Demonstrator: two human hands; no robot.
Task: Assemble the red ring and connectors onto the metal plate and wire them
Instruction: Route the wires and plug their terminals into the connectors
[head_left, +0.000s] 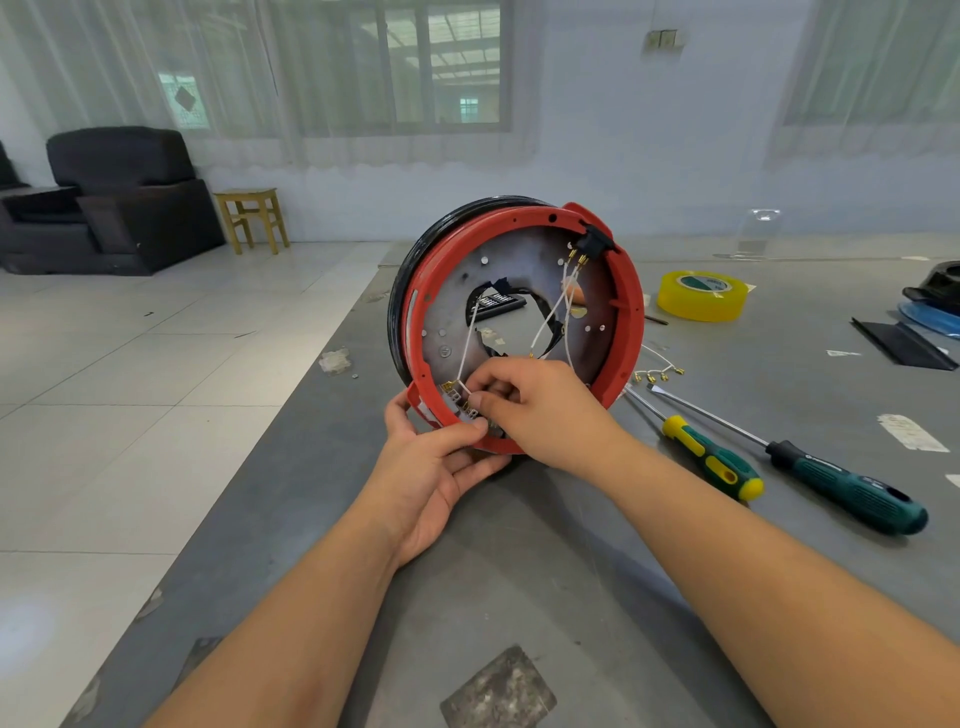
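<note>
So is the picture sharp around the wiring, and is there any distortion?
Head view: the red ring and white wires look sharp; the table edges bow from the wide-angle lens; daylight is soft, with only faint shadow under the hands.

The red ring stands on edge on the grey table, fitted around a round, scorched metal plate with a ragged central opening. A black connector sits at its upper rim, another connector at the lower left. Thin white wires with brass terminals cross the plate between them.
</note>
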